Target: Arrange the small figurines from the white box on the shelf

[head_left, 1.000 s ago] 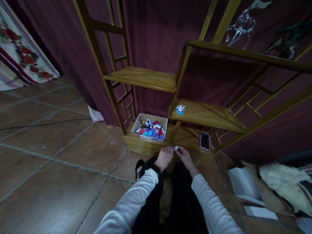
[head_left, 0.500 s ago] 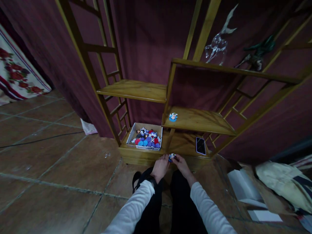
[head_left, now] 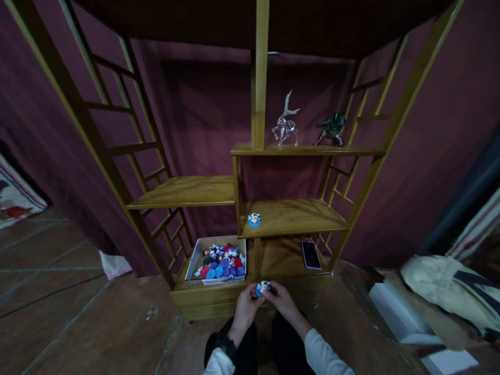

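Between my two hands is a small figurine (head_left: 263, 288) with a blue round base, held in front of the lowest shelf. My left hand (head_left: 246, 307) grips it from the left with closed fingers, and my right hand (head_left: 283, 300) pinches its right side. A similar figurine on a blue base (head_left: 254, 220) stands upright at the left end of the middle right shelf (head_left: 297, 216). To the left of my hands, an open cardboard box (head_left: 196, 255) on the lowest shelf is filled with several small figurines with blue, purple, red and black bases.
A phone (head_left: 311, 254) lies on the lowest shelf at right. Higher up, a clear deer ornament (head_left: 285, 125) and a dark green figure (head_left: 332, 128) stand on the upper right shelf (head_left: 308, 150). White boxes (head_left: 404, 315) and a pale bag (head_left: 441, 284) lie on the floor at right.
My view has tilted up and shifted, showing more of the upper shelves. Both hands still hold the figurine, which now faces me more plainly.
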Demonstrator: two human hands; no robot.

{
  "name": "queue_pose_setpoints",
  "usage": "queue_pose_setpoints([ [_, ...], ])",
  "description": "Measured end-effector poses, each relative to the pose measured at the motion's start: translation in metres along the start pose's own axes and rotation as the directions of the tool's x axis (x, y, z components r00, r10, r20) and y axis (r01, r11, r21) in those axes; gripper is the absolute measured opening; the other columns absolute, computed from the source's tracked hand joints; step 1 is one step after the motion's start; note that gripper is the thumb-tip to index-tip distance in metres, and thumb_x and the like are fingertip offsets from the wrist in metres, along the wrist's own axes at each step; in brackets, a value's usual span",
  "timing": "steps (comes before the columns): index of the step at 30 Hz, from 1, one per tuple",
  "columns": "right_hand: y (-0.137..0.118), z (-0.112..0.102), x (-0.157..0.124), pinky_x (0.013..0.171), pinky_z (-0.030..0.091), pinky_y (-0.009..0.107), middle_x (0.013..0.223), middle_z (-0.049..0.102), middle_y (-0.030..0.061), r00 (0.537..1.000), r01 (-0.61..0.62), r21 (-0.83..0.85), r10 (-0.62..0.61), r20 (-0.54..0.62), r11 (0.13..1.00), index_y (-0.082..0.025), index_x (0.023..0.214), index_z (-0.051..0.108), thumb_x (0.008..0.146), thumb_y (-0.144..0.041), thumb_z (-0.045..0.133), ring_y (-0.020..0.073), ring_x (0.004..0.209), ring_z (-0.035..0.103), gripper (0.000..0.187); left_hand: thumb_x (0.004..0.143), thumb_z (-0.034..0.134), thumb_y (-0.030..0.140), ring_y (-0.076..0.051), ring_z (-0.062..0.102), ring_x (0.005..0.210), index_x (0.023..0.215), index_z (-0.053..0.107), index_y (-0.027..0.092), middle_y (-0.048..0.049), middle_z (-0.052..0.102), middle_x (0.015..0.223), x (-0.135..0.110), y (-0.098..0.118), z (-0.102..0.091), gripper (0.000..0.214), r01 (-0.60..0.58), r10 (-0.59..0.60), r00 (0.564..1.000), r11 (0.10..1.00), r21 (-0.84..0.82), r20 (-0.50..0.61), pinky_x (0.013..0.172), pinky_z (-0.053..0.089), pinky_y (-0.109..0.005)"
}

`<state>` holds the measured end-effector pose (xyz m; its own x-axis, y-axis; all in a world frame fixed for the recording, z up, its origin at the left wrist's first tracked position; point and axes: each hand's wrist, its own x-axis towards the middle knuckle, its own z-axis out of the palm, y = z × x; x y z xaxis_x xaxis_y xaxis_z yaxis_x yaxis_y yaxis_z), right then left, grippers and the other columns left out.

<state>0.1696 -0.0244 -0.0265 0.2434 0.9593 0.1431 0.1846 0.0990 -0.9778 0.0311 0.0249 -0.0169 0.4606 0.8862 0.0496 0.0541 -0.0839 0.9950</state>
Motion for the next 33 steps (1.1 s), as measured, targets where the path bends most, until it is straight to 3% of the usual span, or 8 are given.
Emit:
queue_pose_setpoints([
  [3, -0.024, -0.009, 0.003, 0.079, 0.048, 0.035, 0.091, 0.067, 0.0055, 0.999, 0.034, 0.056, -0.036, 0.030, 0.998, -0.019, 0.093, 0.063, 0.072, -0.049, 0.063, 0.0232, 0.086, 0.062, 0.036, 0.057, 0.071, 0.023, -0.017, 0.063, 0.072, 0.086, 0.062, 0.015, -0.0044, 0.069, 0.078, 0.003, 0.024, 0.003, 0.032, -0.010, 0.010, 1.000, 0.998, -0.065, 0.003, 0.069, 0.049, -0.027],
  [6, -0.064, -0.026, 0.015, 0.082, 0.047, 0.035, 0.096, 0.066, 0.0049, 0.992, 0.096, 0.063, -0.100, 0.074, 0.993, -0.021, 0.103, 0.061, 0.073, -0.044, 0.063, 0.0224, 0.089, 0.062, 0.038, 0.055, 0.073, 0.024, -0.017, 0.063, 0.071, 0.089, 0.061, 0.015, -0.0045, 0.068, 0.080, 0.012, 0.061, 0.006, 0.036, -0.043, 0.042, 0.999, 0.995, -0.085, -0.015, 0.067, 0.050, -0.027],
  [12, -0.147, -0.068, 0.058, 0.080, 0.047, 0.031, 0.095, 0.064, 0.0043, 0.967, 0.253, -0.093, -0.250, 0.047, 0.963, -0.022, 0.096, 0.065, 0.073, -0.038, 0.064, 0.0204, 0.090, 0.059, 0.028, 0.063, 0.069, 0.025, -0.015, 0.064, 0.075, 0.100, 0.057, 0.015, -0.0062, 0.068, 0.089, 0.042, 0.150, 0.018, 0.040, -0.168, 0.165, 0.985, 0.981, -0.092, -0.044, 0.071, 0.051, -0.027],
  [16, -0.181, -0.086, 0.085, 0.078, 0.048, 0.030, 0.095, 0.063, 0.0040, 0.952, 0.303, -0.084, -0.297, 0.072, 0.949, -0.022, 0.097, 0.064, 0.074, -0.036, 0.063, 0.0187, 0.087, 0.060, 0.027, 0.067, 0.066, 0.023, -0.014, 0.064, 0.079, 0.106, 0.053, 0.015, -0.0077, 0.066, 0.094, 0.065, 0.187, 0.027, 0.041, -0.258, 0.253, 0.965, 0.961, -0.094, -0.063, 0.075, 0.051, -0.027],
  [20, -0.192, -0.097, 0.116, 0.074, 0.049, 0.028, 0.094, 0.064, 0.0039, 0.950, 0.305, -0.071, -0.299, 0.087, 0.950, -0.019, 0.096, 0.064, 0.073, -0.037, 0.064, 0.0171, 0.081, 0.061, 0.029, 0.073, 0.060, 0.023, -0.013, 0.064, 0.080, 0.119, 0.044, 0.017, -0.0073, 0.064, 0.098, 0.086, 0.192, 0.030, 0.049, -0.313, 0.309, 0.940, 0.950, -0.001, -0.147, 0.077, 0.051, -0.029],
  [24, -0.187, -0.104, 0.159, 0.069, 0.049, 0.028, 0.091, 0.065, 0.0051, 0.952, 0.307, -0.113, -0.305, 0.035, 0.945, -0.017, 0.092, 0.065, 0.072, -0.038, 0.064, 0.0165, 0.075, 0.061, 0.029, 0.077, 0.056, 0.022, -0.018, 0.057, 0.102, 0.123, 0.041, 0.020, -0.0107, 0.052, 0.118, 0.096, 0.182, 0.026, 0.049, -0.368, 0.437, 0.842, 0.894, 0.256, -0.315, 0.089, 0.047, -0.034],
  [28, -0.180, -0.103, 0.204, 0.066, 0.048, 0.026, 0.090, 0.065, 0.0056, 0.950, 0.297, -0.250, -0.313, -0.026, 0.922, -0.016, 0.088, 0.066, 0.070, -0.036, 0.066, 0.0160, 0.073, 0.061, 0.027, 0.075, 0.057, 0.018, -0.024, 0.041, 0.123, 0.127, 0.036, 0.019, -0.0124, 0.042, 0.127, 0.101, 0.182, 0.023, 0.056, -0.330, 0.542, 0.764, 0.794, 0.511, -0.350, 0.105, 0.033, -0.042],
  [33, -0.173, -0.088, 0.246, 0.061, 0.044, 0.022, 0.080, 0.067, 0.0019, 0.965, 0.242, -0.392, -0.261, 0.005, 0.887, -0.017, 0.085, 0.066, 0.069, -0.030, 0.067, 0.0145, 0.068, 0.059, 0.020, 0.073, 0.057, 0.017, -0.028, 0.029, 0.130, 0.135, 0.024, 0.019, -0.0145, 0.034, 0.135, 0.120, 0.182, 0.023, 0.070, -0.246, 0.534, 0.761, 0.762, 0.600, -0.367, 0.108, 0.026, -0.044],
])
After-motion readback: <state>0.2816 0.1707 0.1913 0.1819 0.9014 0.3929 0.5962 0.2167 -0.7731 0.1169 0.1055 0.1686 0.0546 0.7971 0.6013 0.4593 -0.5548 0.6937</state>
